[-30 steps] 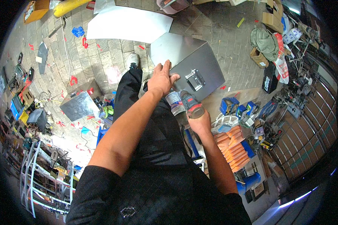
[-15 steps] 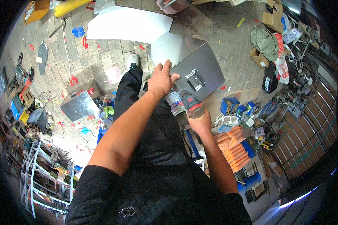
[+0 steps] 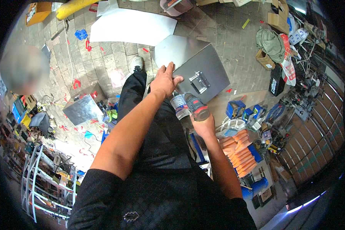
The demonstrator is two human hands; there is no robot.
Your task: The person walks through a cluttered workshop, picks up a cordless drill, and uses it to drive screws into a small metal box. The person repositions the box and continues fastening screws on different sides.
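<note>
A grey sheet-metal box point(image 3: 215, 71) stands in front of me, with a shiny metal handle fitting point(image 3: 199, 82) on the face turned toward me. My left hand point(image 3: 165, 81) lies on the box's near left edge, fingers stretched out and thumb spread over the handled face. In my right hand point(image 3: 204, 125) is a cordless drill point(image 3: 196, 105), dark with red parts, its front end pointing at the box just below the handle. Whether its tip touches the metal is hidden. Left of the drill is a clear plastic bottle point(image 3: 179, 104) with a label.
A curved white sheet point(image 3: 132, 27) lies on the paved floor beyond the box. Another metal box point(image 3: 83, 110) sits at left. Blue bins point(image 3: 235, 109) and a stack of orange pieces point(image 3: 241, 157) are at right. A blurred round patch point(image 3: 25, 69) covers part of the left side.
A blurred round patch has appeared at the upper left. The view has shifted very slightly; my hands, the drill and the box keep nearly the same places.
</note>
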